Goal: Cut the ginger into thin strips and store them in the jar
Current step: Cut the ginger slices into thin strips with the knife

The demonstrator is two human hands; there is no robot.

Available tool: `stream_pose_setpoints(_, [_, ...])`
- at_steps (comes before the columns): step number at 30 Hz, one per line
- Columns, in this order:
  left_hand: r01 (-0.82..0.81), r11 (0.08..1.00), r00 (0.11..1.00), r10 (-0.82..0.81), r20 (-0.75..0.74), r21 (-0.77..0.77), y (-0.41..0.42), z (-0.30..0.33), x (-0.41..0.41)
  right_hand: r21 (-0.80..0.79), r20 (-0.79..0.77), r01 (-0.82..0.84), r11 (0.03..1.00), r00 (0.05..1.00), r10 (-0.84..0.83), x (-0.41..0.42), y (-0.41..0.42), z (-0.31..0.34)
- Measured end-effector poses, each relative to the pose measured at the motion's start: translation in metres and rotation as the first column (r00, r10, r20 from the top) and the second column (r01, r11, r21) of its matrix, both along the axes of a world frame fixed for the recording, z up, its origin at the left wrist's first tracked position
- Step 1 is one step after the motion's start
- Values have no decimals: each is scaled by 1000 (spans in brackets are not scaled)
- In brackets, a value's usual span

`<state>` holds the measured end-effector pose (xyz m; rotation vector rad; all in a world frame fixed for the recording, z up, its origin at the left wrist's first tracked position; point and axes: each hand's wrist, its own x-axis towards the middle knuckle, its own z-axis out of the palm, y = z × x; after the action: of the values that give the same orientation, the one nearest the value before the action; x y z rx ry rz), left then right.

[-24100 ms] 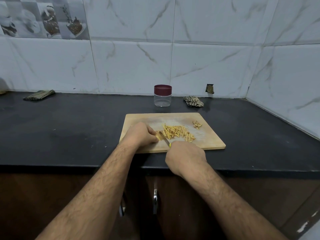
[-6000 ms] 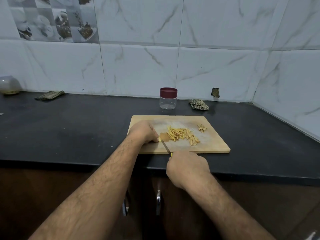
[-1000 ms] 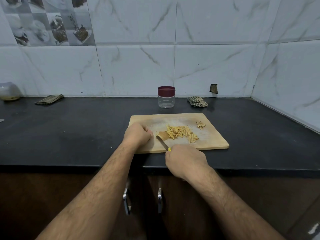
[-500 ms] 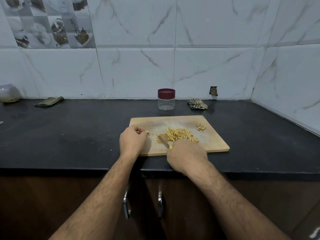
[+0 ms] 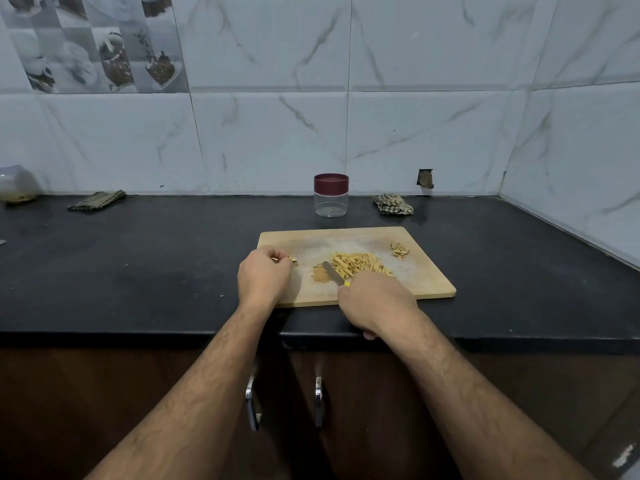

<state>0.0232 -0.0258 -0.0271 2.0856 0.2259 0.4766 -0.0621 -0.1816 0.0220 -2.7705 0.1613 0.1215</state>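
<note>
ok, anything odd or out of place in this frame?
Mostly tidy. The wall tile behind the counter has a broken hole just above the countertop, right of the jar. A crumpled cloth lies below it. The jar is lidded and looks empty; ginger strips sit on the cutting board.

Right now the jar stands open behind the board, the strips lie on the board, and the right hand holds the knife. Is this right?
Not quite. In the head view the jar is closed, its maroon lid on. The rest holds: it stands behind the board, the strips lie on the board, and the right hand holds the knife.
</note>
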Motion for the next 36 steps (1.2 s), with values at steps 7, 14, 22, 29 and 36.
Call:
stream_pose_setpoints(7, [24, 997, 1000, -24, 2, -80, 2, 3, -1, -65, 5, -29, 998, 1000, 29, 9, 12, 0])
stream_pose_setpoints(14, [33, 994, 999, -31, 27, -106, 13, 5, 6, -35, -11, 28, 999, 1000, -28, 10, -1, 2])
stream_pose_setpoints(22, [10, 1000, 999, -11, 33, 22, 21, 14, 17, 333, -181, 64, 941, 984, -3, 23, -5, 0])
stream_pose_setpoints(29, [67, 993, 998, -66, -11, 96, 21, 14, 23, 434, -293, 136, 890, 956, -4, 23, -12, 0])
stream_pose_setpoints(36, [91, 986, 996, -89, -17, 138, 19, 11, 27, 470, -203, 72, 880, 979, 29, 27, -8, 2])
